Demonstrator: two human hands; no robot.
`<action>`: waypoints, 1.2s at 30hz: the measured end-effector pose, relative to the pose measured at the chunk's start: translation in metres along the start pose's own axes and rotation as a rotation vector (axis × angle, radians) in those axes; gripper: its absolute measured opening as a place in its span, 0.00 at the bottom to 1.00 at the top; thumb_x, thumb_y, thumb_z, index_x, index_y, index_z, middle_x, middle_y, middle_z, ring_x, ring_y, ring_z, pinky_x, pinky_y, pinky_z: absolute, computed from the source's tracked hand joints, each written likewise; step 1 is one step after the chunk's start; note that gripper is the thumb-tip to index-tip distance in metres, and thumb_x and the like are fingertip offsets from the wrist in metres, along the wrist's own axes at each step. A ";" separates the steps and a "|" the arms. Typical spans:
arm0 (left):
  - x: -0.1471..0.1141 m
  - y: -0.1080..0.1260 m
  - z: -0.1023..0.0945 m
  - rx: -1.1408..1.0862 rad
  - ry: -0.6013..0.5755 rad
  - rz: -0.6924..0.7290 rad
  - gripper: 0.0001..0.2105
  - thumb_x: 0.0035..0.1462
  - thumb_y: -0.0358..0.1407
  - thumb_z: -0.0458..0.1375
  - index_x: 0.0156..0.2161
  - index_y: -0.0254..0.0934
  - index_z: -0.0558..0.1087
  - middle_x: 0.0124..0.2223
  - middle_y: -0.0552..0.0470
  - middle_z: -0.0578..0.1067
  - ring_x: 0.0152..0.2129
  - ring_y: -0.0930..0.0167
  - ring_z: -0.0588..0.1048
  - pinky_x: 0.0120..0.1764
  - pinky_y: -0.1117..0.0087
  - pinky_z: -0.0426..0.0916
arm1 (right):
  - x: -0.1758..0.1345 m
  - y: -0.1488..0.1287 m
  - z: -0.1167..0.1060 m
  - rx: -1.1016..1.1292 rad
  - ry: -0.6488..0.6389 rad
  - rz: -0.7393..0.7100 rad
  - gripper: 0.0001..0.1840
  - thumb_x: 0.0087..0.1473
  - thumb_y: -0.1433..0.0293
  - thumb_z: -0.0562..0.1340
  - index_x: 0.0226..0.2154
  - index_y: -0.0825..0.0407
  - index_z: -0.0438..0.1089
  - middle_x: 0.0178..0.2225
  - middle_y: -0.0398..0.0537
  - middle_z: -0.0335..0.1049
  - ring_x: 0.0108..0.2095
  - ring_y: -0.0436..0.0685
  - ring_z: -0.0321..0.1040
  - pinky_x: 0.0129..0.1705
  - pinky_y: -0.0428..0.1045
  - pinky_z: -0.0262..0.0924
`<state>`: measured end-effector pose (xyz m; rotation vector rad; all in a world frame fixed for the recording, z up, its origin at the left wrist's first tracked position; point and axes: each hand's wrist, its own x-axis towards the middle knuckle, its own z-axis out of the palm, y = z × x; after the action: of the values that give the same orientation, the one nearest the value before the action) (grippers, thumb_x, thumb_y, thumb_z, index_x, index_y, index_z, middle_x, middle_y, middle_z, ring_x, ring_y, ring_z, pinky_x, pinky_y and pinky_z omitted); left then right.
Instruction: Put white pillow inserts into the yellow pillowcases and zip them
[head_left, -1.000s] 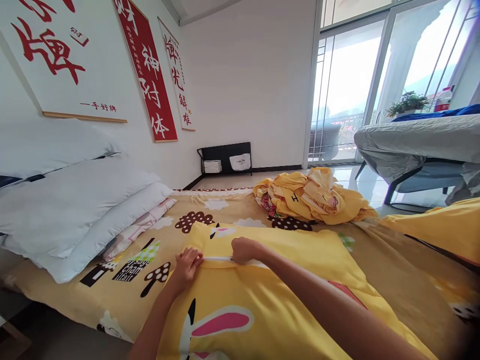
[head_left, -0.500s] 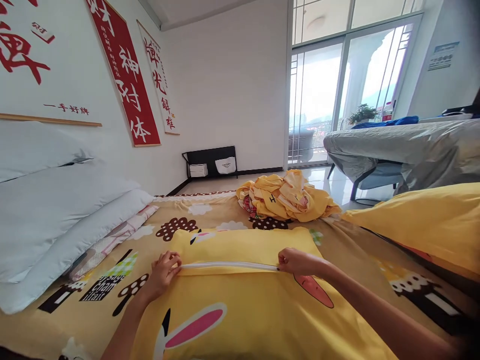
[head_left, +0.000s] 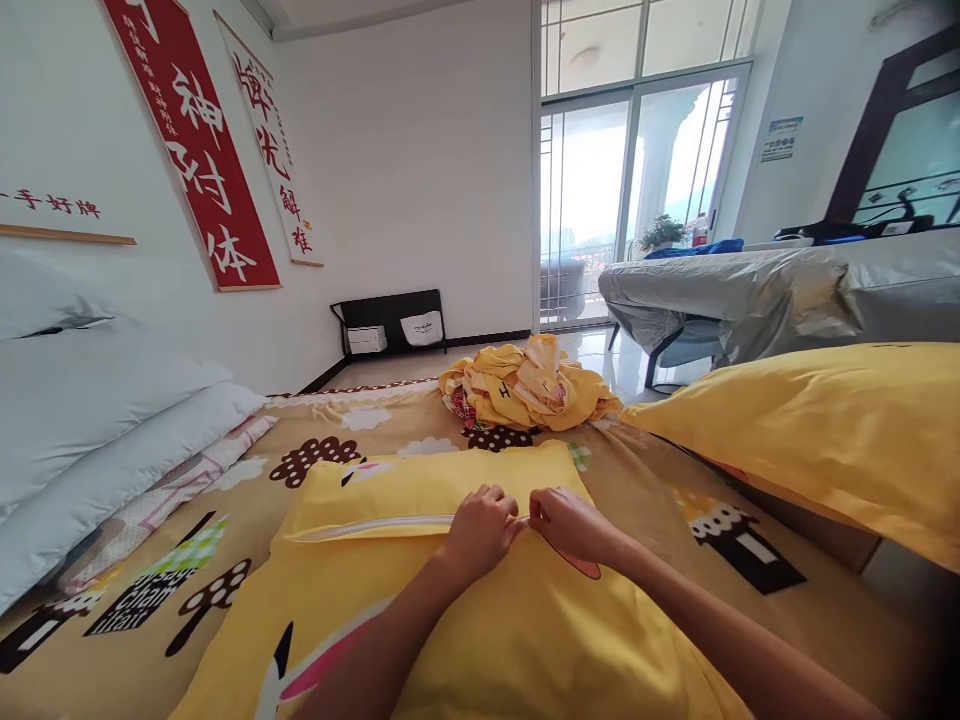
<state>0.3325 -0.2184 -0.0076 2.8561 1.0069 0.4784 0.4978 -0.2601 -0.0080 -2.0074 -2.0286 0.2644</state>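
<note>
A yellow pillowcase (head_left: 480,630) with printed rabbit ears lies in front of me on a patterned bed sheet. Across its upper part runs a white zipper (head_left: 375,526), its left stretch gaping slightly. My left hand (head_left: 487,525) is closed on the zipper right of its middle, fingers pinched together. Close beside it, my right hand (head_left: 566,522) pinches the zipper's right end. The fingertips nearly meet, and the small piece between them is too small to make out.
White pillows (head_left: 135,430) are stacked at the left. Crumpled yellow fabric (head_left: 536,385) lies beyond the pillowcase. A plump yellow pillow (head_left: 825,430) rests at the right. Behind it stands a covered table (head_left: 720,285). The brown sheet (head_left: 630,480) spreads beneath everything.
My left hand has moved right along the zipper, from its left end to beside my right hand. My right hand stays at the right end. The view has turned right.
</note>
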 end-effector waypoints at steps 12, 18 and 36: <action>-0.006 0.029 0.053 0.032 -0.014 -0.057 0.10 0.59 0.32 0.51 0.44 0.33 0.69 0.44 0.38 0.71 0.43 0.57 0.66 0.46 0.53 0.63 | 0.013 0.029 -0.005 0.087 -0.205 0.094 0.09 0.50 0.73 0.62 0.31 0.60 0.76 0.28 0.48 0.75 0.26 0.48 0.62 0.25 0.41 0.51; -0.002 0.022 0.067 -0.042 0.023 0.011 0.12 0.62 0.28 0.46 0.42 0.39 0.71 0.43 0.46 0.71 0.43 0.64 0.66 0.46 0.61 0.61 | 0.013 0.040 -0.005 -0.043 -0.218 0.128 0.08 0.47 0.74 0.62 0.31 0.59 0.77 0.30 0.51 0.75 0.29 0.50 0.65 0.25 0.42 0.49; -0.013 0.031 0.074 -0.076 -0.033 0.011 0.26 0.48 0.24 0.51 0.53 0.46 0.67 0.48 0.44 0.66 0.45 0.60 0.62 0.44 0.58 0.59 | 0.012 0.020 -0.014 -0.251 -0.271 0.142 0.13 0.45 0.76 0.60 0.33 0.59 0.77 0.35 0.61 0.76 0.34 0.61 0.74 0.26 0.46 0.56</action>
<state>0.3648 -0.2488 -0.0755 2.7944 0.9470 0.4587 0.5210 -0.2486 0.0002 -2.3881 -2.1733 0.3430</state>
